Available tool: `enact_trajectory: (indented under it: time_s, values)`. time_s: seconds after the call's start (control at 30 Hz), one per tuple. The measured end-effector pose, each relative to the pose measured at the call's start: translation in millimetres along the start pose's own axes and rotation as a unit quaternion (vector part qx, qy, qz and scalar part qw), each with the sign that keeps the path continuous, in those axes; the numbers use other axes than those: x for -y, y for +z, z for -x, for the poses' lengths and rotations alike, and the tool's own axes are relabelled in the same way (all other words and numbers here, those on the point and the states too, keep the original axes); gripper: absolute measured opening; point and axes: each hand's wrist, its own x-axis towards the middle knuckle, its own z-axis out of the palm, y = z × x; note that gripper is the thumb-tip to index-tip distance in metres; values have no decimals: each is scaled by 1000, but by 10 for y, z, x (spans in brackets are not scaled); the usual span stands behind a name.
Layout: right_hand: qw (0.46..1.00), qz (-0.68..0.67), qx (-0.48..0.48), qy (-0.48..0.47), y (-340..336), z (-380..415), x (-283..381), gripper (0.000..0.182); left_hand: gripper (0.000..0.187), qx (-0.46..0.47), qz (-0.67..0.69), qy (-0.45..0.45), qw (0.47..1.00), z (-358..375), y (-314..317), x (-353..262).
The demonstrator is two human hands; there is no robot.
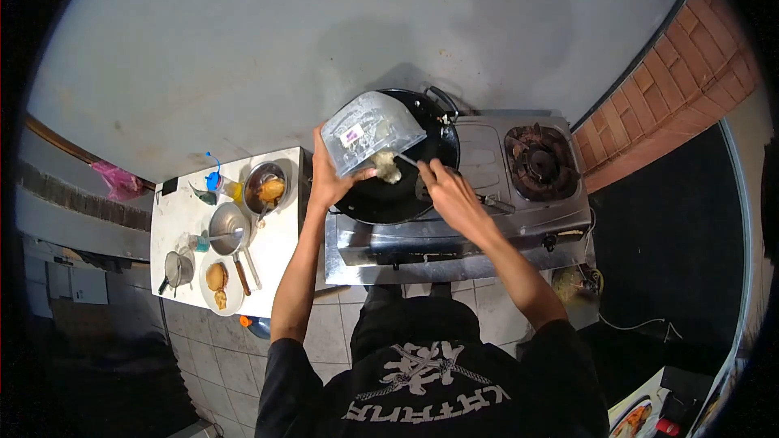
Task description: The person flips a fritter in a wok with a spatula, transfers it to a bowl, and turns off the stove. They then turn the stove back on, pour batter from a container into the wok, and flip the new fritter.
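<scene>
My left hand (329,178) grips a clear plastic container (373,118) with a small label, tipped over the black wok (381,209). A pale, wet, batter-like lump (386,167) hangs at the container's lower edge, above the wok. Closed around a thin metal utensil (408,160), probably a spoon, my right hand (454,201) keeps its tip at the container's mouth beside the lump. The utensil's far end is hidden. Under my right hand, a dark handle (495,203) sticks out past the wok's right rim.
The steel stove (479,235) has a second burner (542,162) on the right. On the left, a white table (182,211) carries a bowl of browned food (268,186), a metal bowl (230,227), a plate (231,296), a knife (242,273) and a strainer (178,268). A wall stands behind.
</scene>
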Motion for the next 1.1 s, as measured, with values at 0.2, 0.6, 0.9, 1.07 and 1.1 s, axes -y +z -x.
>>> enact_trajectory:
  time_s: [0.2, 0.6, 0.9, 1.07, 1.1]
  values:
    - [998, -49, -16, 41, -168, 17, 43, 53, 98, 5, -15, -13, 1000, 15, -20, -22]
    - [995, -75, -3, 68, -166, -111, 81, 50, 96, -23, -2, -22, 999, 20, 28, -126]
    - [999, -43, 4, 27, -37, 50, 170, 50, 95, -51, -14, -7, 999, 17, 34, -31]
    - [997, -55, -16, 54, -139, -214, 69, 54, 96, -39, -4, -17, 999, 45, 66, -42]
    - [996, -67, 4, 59, -127, -213, 54, 56, 96, -44, 3, -13, 999, 47, 78, -23]
